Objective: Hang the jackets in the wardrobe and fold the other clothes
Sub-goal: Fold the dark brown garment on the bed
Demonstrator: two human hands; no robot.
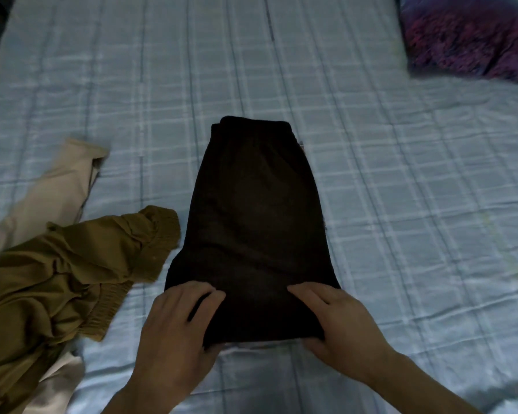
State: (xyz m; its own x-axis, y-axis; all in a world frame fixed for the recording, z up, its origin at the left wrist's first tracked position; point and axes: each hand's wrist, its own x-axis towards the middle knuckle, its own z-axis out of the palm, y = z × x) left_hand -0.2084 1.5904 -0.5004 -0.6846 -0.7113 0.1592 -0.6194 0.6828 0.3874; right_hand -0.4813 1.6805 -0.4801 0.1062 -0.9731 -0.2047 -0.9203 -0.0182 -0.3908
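Left hand [177, 321], right hand [338, 321]: fingers [204, 294] extended, thumbs tucked under.

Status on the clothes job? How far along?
Done: nothing finished in view; no wardrobe visible. In hand: the black garment lies partly folded on the bed, left hand and right hand gripping its near edge. Left: the mustard jacket and the cream garment still lie crumpled at the left.
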